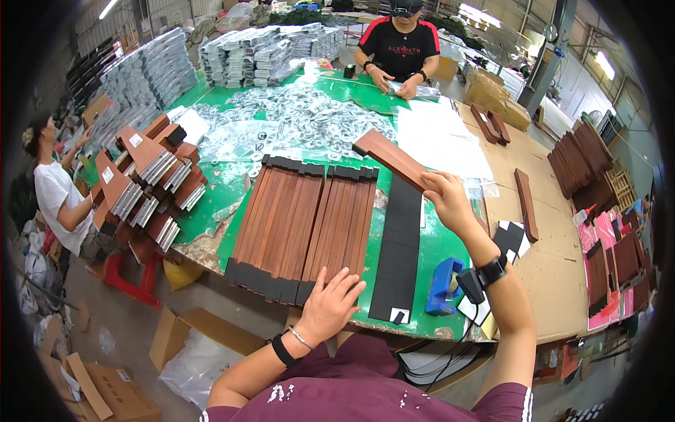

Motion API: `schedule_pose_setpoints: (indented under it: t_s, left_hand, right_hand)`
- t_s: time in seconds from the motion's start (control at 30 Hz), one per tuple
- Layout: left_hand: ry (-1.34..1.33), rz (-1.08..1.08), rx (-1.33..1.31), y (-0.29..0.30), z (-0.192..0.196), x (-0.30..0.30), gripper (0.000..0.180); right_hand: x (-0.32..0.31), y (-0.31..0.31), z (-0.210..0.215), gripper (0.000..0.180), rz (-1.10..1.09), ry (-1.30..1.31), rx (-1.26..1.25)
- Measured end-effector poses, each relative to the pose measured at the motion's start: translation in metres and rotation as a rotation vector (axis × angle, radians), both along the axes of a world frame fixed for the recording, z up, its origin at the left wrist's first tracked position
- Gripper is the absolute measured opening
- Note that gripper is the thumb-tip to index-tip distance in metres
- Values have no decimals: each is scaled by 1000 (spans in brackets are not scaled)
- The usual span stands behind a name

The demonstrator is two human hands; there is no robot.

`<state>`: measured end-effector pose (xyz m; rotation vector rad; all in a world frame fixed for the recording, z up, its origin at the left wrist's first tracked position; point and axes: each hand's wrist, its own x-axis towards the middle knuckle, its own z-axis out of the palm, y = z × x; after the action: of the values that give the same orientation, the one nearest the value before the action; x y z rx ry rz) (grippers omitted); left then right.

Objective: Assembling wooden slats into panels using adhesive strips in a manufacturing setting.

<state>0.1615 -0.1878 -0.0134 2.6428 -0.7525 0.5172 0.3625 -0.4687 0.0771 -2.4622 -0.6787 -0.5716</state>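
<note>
My right hand (450,200) grips a reddish-brown wooden slat (394,160) with a dark far end, tilted above the table. My left hand (332,298) lies with fingers spread on the near ends of a row of wooden slats (348,218). Beside it on the left is a second row of slats (280,218). Both rows have black wrapping at their near and far ends. Right of the rows lies a long strip of black sheet (399,253), a small white label at its near end. A blue tape dispenser (443,287) stands near the table's front edge.
Bundled wooden parts with metal ends (151,179) pile up at left. Bagged metal pieces (295,116) spread across the green table (228,243). A co-worker (402,49) handles a bag opposite; another person (60,186) is at left. A curved wooden piece (525,204) lies on cardboard (555,281).
</note>
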Motion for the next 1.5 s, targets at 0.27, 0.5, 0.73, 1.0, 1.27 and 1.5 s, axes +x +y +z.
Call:
schedule_pose_setpoints:
  t_s: [0.27, 0.5, 0.73, 1.0, 1.27, 1.5]
  left_hand:
    - [46, -35, -44, 3, -2, -2, 57]
    - [80, -41, -57, 2, 1, -1, 59]
    - [-19, -20, -78, -2, -12, 1, 75]
    - [-303, 45, -210, 2, -30, -28, 79]
    - [-341, 176, -388, 71, -44, -82, 65]
    - [-320, 525, -345, 140, -44, -118, 69]
  right_hand:
    - [77, 67, -12, 43, 101, -233, 58]
    - [108, 71, -78, 42, 211, 85, -200]
    - [38, 90, 18, 46, 229, 43, 187]
    - [-164, 82, 24, 48, 269, 211, 148]
    - [-187, 103, -9, 54, 288, -32, 80]
    - [-171, 111, -69, 51, 424, 87, -120]
